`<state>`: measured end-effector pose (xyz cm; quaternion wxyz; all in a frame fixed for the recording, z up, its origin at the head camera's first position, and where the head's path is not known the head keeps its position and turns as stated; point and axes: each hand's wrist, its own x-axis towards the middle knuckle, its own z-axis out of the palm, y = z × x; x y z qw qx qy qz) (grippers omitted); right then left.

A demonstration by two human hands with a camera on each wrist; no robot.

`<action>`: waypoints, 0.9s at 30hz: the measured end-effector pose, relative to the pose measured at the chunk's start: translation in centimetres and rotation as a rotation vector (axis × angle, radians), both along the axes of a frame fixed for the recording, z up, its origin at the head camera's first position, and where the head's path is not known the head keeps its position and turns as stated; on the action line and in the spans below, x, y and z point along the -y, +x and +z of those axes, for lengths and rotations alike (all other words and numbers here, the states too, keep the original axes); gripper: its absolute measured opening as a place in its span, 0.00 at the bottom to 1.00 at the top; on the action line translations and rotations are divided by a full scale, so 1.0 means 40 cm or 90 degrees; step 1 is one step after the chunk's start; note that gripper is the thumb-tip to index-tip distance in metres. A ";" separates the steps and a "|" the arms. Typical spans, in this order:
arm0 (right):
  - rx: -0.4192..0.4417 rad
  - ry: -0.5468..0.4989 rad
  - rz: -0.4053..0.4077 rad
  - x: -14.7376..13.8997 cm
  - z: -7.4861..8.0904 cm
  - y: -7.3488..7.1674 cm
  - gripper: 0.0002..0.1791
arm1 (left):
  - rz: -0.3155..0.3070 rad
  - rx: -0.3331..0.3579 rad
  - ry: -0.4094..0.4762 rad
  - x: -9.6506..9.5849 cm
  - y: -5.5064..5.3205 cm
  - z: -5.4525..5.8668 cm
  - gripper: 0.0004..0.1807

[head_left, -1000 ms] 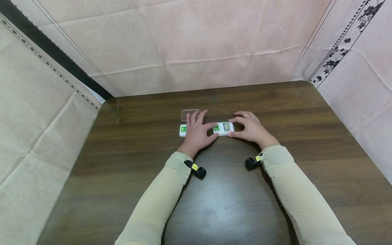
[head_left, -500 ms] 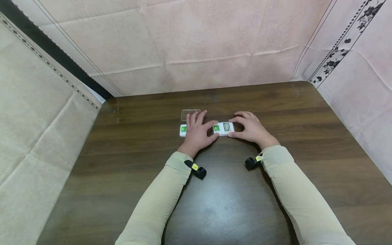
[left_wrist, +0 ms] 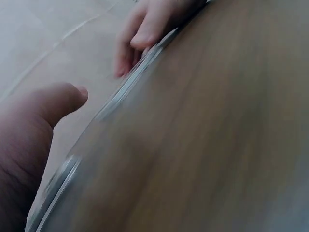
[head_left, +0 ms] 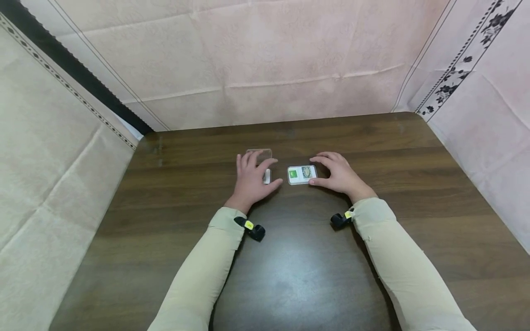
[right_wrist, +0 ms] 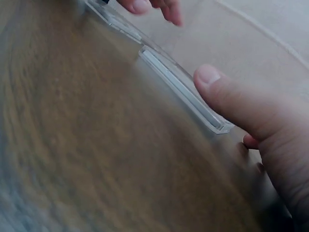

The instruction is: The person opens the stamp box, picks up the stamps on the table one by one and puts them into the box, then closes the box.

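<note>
A flat clear plastic case (head_left: 302,175) with a white card, a green square and a small picture lies on the table. My right hand (head_left: 339,174) is at its right end, thumb at the near corner and index fingertip just beyond the far edge. In the right wrist view the thumb (right_wrist: 227,94) overlaps the end of the case. My left hand (head_left: 250,181), fingers spread, is over a second similar case (head_left: 267,176), hiding most of it. A gap separates the left thumb (left_wrist: 67,104) from the first case in the left wrist view.
A clear plastic lid or tray (head_left: 266,154) lies behind the second case, partly covered by the left fingers. The brown wooden table (head_left: 198,184) ends at a far edge, with pale patterned cloth (head_left: 290,59) hanging beyond it.
My left hand has come away from the first case and moved left over the second one. The right index finger has lifted slightly from the far edge; the first case stays put.
</note>
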<state>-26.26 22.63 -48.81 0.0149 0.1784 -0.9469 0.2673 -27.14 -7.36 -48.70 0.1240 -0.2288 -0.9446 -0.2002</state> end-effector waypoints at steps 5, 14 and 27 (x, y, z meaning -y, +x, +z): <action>-0.007 -0.014 0.002 0.002 -0.001 0.002 0.40 | 0.012 0.018 0.023 0.096 -0.012 -0.011 0.35; 0.006 -0.028 -0.009 0.004 0.007 0.005 0.38 | 0.020 0.081 0.022 0.209 -0.022 -0.019 0.39; 0.002 -0.043 -0.006 0.000 0.012 0.002 0.36 | 0.029 0.142 -0.022 0.218 -0.029 -0.018 0.41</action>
